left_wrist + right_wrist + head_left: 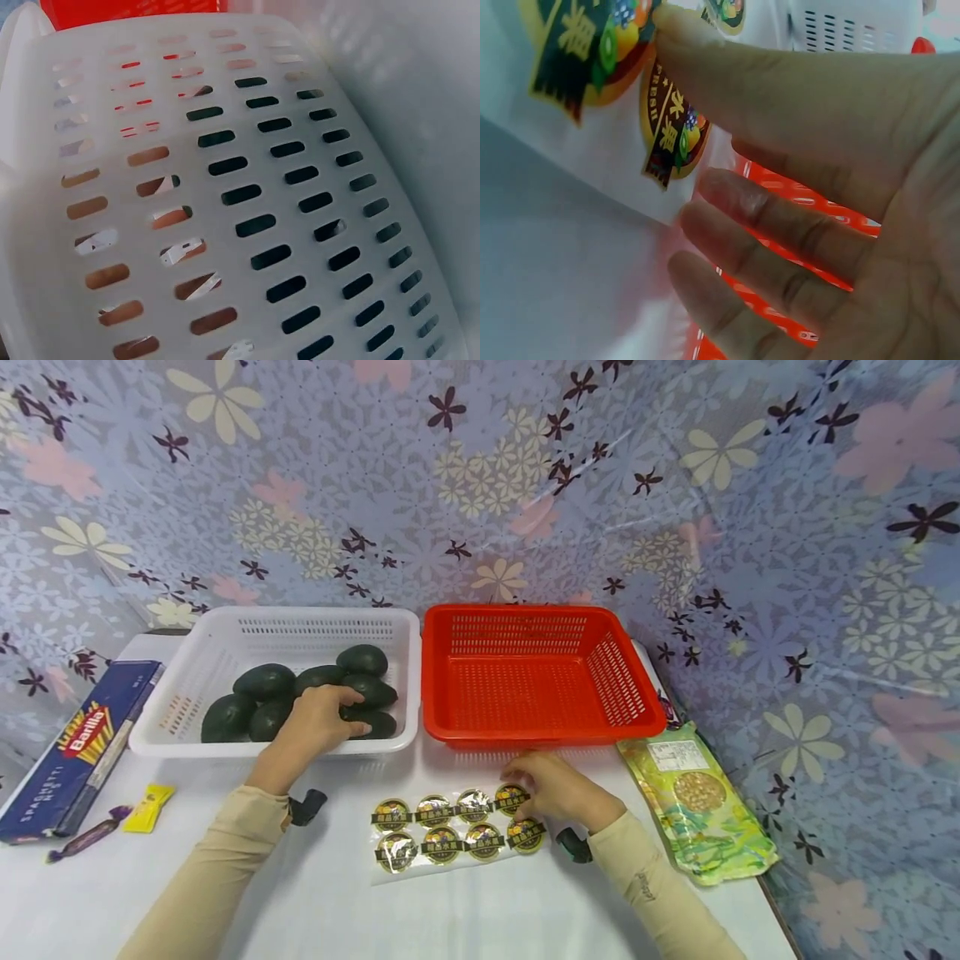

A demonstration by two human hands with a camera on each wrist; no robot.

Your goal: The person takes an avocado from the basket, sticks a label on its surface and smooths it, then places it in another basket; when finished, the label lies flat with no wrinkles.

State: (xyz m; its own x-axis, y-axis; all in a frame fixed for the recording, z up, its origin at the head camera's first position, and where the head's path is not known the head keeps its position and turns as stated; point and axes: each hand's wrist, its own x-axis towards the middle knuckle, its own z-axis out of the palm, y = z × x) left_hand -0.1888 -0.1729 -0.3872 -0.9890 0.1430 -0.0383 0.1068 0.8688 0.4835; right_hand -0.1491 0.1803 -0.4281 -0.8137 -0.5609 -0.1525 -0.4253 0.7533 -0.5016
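Head view: left hand (318, 720) gripped an avocado (372, 721) in the white basket (225, 635); right hand (551, 789) pinched a sticker (512, 797), judged mid-peel, next pressing it on.

In the head view the left hand (315, 722) covers part of the dark fruits (264, 682) low in the white basket (225, 643), so whether its grip closes round one cannot be told. The sticker (671, 131) print is too blurred to read in the right wrist view, at upper left. The blue pasta box (71, 752) is cut off by the left edge.
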